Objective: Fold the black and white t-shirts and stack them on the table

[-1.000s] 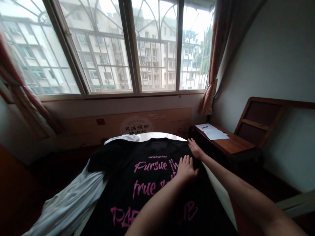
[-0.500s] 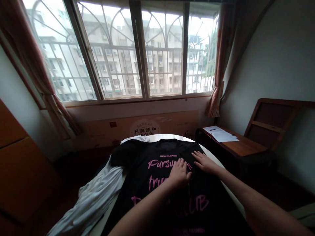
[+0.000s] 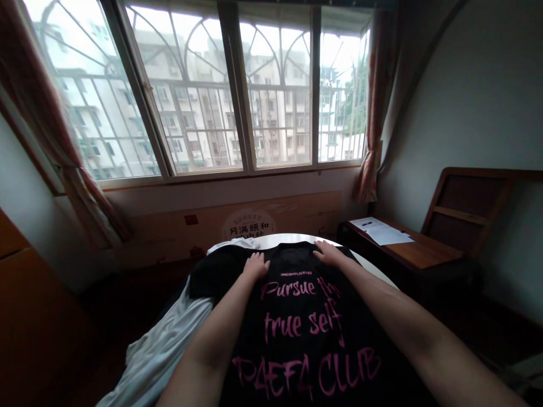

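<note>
One black T-shirt (image 3: 297, 316), collar far, lying long from near to far. Two hands: left hand (image 3: 255, 264) and right hand (image 3: 328, 254) pressing flat, fingers spread.

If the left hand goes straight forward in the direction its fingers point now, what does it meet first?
Probably the white cloth, bunched just beyond the fingertips of the left hand, which lies flat on the black T-shirt near the collar. Depth is hard to judge; behind the cloth stands the printed cardboard panel.
</note>
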Motion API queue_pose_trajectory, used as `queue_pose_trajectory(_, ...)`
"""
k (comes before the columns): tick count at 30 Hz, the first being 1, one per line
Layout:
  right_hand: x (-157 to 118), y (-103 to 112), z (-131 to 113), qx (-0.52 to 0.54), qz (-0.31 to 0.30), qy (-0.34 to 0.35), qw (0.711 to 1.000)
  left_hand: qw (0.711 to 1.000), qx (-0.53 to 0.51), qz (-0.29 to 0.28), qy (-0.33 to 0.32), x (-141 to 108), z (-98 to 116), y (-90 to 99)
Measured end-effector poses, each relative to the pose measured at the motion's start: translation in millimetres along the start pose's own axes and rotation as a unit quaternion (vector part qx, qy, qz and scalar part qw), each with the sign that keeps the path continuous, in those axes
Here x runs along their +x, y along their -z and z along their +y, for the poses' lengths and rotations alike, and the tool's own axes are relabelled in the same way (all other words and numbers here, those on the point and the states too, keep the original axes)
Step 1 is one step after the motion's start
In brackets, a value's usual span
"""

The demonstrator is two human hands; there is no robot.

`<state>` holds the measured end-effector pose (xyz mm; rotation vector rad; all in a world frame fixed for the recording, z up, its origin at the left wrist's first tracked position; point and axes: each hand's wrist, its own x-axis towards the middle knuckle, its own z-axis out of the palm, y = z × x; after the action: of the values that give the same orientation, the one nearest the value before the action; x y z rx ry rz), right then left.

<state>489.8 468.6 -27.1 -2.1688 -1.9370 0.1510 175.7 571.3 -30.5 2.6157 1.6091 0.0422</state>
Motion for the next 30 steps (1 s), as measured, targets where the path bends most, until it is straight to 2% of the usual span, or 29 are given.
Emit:
queue_pose_trajectory(3,8,-20,15,-0.011,-0.033,-0.052,0.998,1.000,-0.008,-0.018,0.013,16,-10,-16.3)
queue_pose_trajectory(7,2,-37,42,-0.023,-0.056,-0.088,0.994,1.000,-0.015,-0.015,0.016,21,-19,-30.0)
queue_pose_trajectory(12,7,-41,57,-0.034,-0.055,-0.101,0.993,1.000,-0.020,-0.006,0.016,20,-21,-31.9)
queue_pose_trajectory(18,6,-41,56,-0.038,-0.044,-0.097,0.994,0.999,-0.018,0.019,0.022,11,-16,-28.6)
queue_pose_trajectory(21,3,-34,48,-0.035,-0.026,-0.094,0.995,0.998,-0.011,0.054,0.008,0,-8,-14.5)
queue_pose_trajectory(23,4,-26,34,-0.035,0.006,-0.084,0.996,0.996,-0.008,0.092,-0.007,-7,-9,5.1)
queue_pose_trajectory(25,7,-17,9,0.026,0.064,-0.048,0.996,0.991,-0.009,0.137,0.002,-13,-22,31.7)
queue_pose_trajectory(26,9,-14,-9,0.101,0.091,-0.021,0.990,0.987,-0.012,0.158,0.020,-16,-33,46.1)
queue_pose_trajectory(27,11,-11,-29,0.218,0.107,0.000,0.970,0.983,-0.016,0.176,0.046,-19,-48,60.3)
queue_pose_trajectory(28,13,-9,-52,0.354,0.110,0.014,0.929,0.979,-0.023,0.189,0.078,-23,-66,73.3)
queue_pose_trajectory(29,16,-9,-77,0.486,0.095,0.014,0.869,0.974,-0.031,0.195,0.114,-26,-86,84.4)
queue_pose_trajectory(30,19,-10,-103,0.607,0.067,-0.007,0.792,0.968,-0.040,0.195,0.154,-30,-106,93.0)
